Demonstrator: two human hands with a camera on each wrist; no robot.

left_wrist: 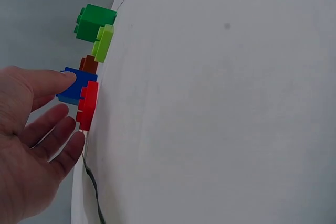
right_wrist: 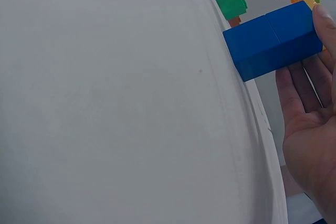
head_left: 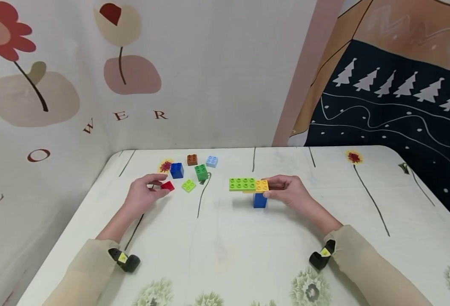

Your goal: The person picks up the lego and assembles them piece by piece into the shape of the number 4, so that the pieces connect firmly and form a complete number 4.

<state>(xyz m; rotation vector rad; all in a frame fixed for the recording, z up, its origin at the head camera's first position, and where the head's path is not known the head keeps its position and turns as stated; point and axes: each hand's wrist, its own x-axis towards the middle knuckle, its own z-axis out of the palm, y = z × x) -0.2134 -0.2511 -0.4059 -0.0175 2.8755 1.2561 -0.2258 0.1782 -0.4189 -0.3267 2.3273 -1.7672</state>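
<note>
My right hand (head_left: 290, 192) pinches a brick stack near its top, thumb on the near side. It has blue bricks (right_wrist: 273, 38) with a visible seam at the bottom, a yellow brick (head_left: 262, 185) across them and a lime-green brick (head_left: 242, 183) on top, jutting left. The base stands at the table surface. At the left, my left hand (head_left: 143, 193) reaches around a small red brick (head_left: 167, 185), thumb and fingers spread on either side. In the left wrist view, a gap shows between its lower fingers and the red brick (left_wrist: 88, 106).
Beyond the left hand lie a dark blue brick (head_left: 177, 170), a green brick (head_left: 201, 172), a flat lime-green brick (head_left: 189, 185), a brown brick (head_left: 192, 160) and a light blue brick (head_left: 212, 161). A flower-print cloth covers the table (head_left: 217, 242); printed curtains (head_left: 217, 85) hang behind.
</note>
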